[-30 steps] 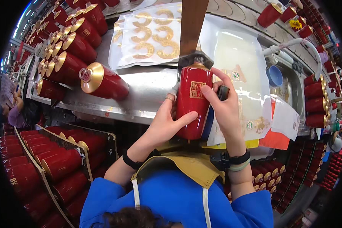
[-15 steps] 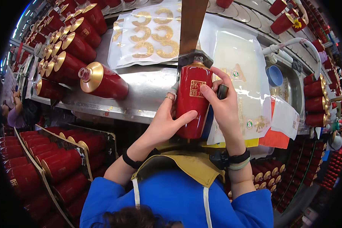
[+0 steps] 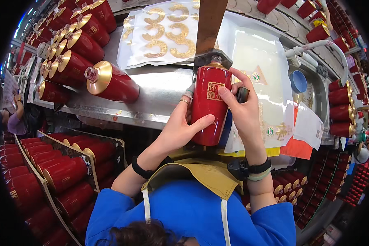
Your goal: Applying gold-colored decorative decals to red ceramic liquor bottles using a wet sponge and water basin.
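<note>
A red bottle (image 3: 209, 119) with a gold shoulder and clear glass neck stands in front of me, its neck at a dark bracket (image 3: 212, 57) on a brown upright post. On its front is a square gold label (image 3: 215, 90). My left hand (image 3: 182, 127) wraps the bottle's left side, with its thumb across the lower front. My right hand (image 3: 246, 106) grips the right side; its thumb presses the label's right edge and its index finger reaches the shoulder. A short dark cylinder (image 3: 242, 95) sits among the right fingers, its kind unclear.
Another red bottle (image 3: 112, 82) leans on the metal bench (image 3: 151, 106), near rows of bottles at left. Gold curved decals lie on white sheets (image 3: 141, 57). To the right are a translucent sheet (image 3: 254, 53), a blue bowl (image 3: 298, 81), a sink and a faucet pipe (image 3: 332, 43).
The bottle has shifted slightly up and to the right in view, together with both hands. My right thumb stays on the label. The grip looks the same.
</note>
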